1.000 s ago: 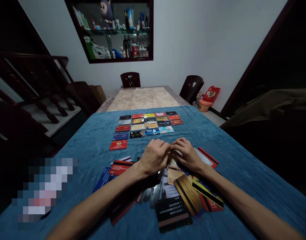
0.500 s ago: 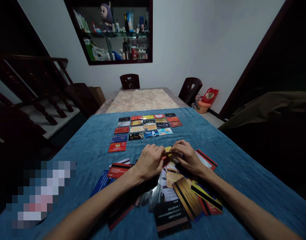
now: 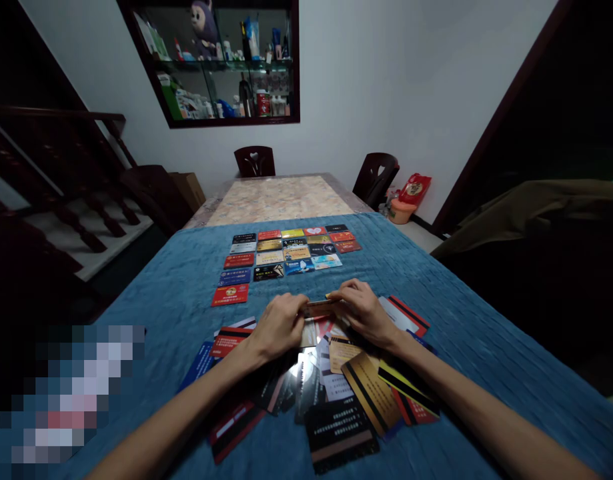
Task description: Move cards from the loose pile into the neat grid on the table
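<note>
Between my two hands a plastic card [image 3: 320,307] is held nearly edge-on, so its printed face is hard to make out. My left hand [image 3: 282,327] is closed on its left end, and my right hand [image 3: 362,310] pinches the right end. Something small and yellow shows at the right fingertips. Below the hands lies a loose pile of overlapping cards, among them a black card [image 3: 341,433], a gold card [image 3: 371,392] and a yellow card with a black stripe [image 3: 409,387]. Farther off, several cards lie face up in rows, with a red card [image 3: 230,295] nearest.
A blue cloth [image 3: 161,293] covers the near part of the table, and a patterned top [image 3: 281,200] shows beyond it. A blurred-out object [image 3: 76,400] lies at the left. Dark chairs [image 3: 255,162] stand around the far end, under a wall cabinet [image 3: 226,67].
My hands have shifted slightly left and spread a little apart. The card between them shows more of its long edge, and less yellow is visible. The whole view has shifted slightly.
</note>
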